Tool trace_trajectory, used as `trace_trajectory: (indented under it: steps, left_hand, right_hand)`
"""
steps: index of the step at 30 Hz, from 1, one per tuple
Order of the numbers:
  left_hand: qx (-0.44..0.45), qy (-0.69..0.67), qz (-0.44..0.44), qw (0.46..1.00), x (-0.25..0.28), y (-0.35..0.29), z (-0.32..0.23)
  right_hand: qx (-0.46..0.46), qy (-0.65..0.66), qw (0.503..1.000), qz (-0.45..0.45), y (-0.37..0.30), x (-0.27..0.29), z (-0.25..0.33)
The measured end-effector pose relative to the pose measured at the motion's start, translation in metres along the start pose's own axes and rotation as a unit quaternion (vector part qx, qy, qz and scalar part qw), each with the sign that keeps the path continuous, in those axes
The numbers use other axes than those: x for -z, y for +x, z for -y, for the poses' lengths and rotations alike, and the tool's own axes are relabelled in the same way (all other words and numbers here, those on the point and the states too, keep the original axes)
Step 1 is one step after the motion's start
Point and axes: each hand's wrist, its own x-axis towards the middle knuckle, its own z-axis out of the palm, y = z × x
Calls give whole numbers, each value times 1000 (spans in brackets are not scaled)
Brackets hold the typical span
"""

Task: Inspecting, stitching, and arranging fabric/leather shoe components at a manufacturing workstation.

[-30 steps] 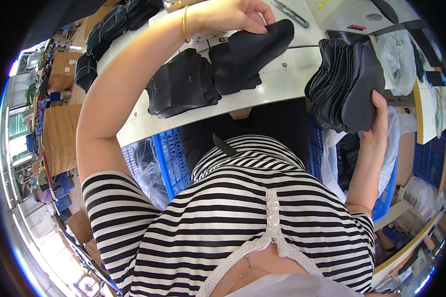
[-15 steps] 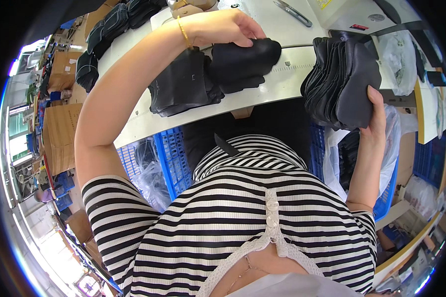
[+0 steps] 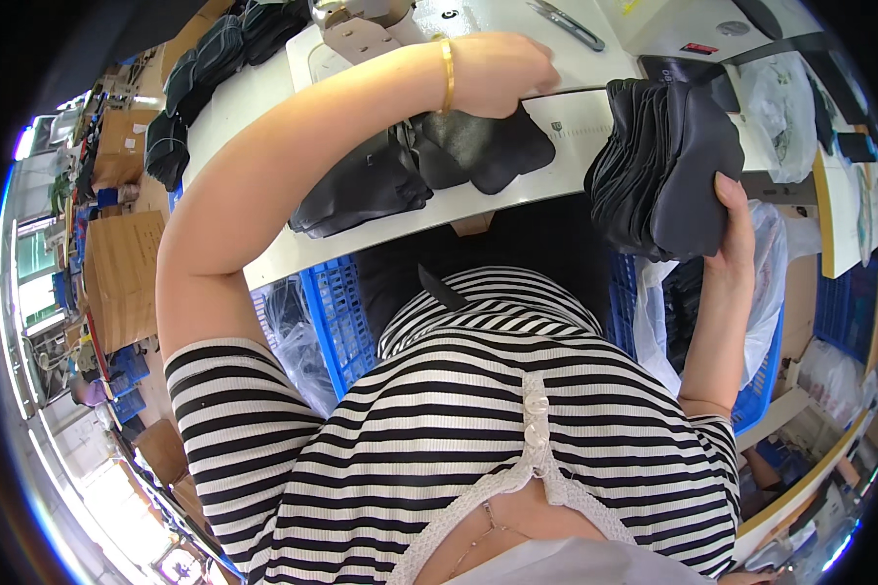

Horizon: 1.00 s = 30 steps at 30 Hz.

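My right hand (image 3: 737, 219) grips a thick stack of black leather-like pieces (image 3: 698, 166), thumb on its outer face and the other fingers hidden behind. The stack's layered edges fan toward the left. At the table's centre my left hand (image 3: 502, 76), with a gold bracelet at the wrist, is palm down and its fingers are curled. Whatever is under those fingers is hidden. Just below that hand lie loose black pieces (image 3: 512, 151), their lobed ends toward the right. Beside them on the left is a pile of black pieces (image 3: 361, 190), partly behind my forearm.
A pair of thread snips (image 3: 568, 24) lies at the back of the white table (image 3: 439, 210), near a white machine (image 3: 683, 29). Bundled black pieces (image 3: 205, 58) are at the far left. Blue crates (image 3: 339, 317) stand below the table edge, and a clear plastic bag (image 3: 780, 107) is at right.
My left hand has moved rightward and slightly nearer over the black pieces, which have shifted and now show a different outline. The stack in my right hand has shifted slightly left.
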Motion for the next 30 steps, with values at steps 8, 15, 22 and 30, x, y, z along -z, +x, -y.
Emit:
trace_trajectory:
  steps: [8,15,22,30]
  left_hand:
    - [309,-26,136,941,-4,-27,-2]
    - [260,3,-17,965,-23,-41,-8]
    - [88,34,-61,994,-7,-32,-1]
    - [266,-531,106,797,-16,58,23]
  right_hand:
    - [-36,-12,999,14,6,11,-2]
    - [-23,-58,998,-3,9,0,-4]
    - [0,-86,996,37,12,-6,-1]
    - [59,-143,965,212,38,-56,22]
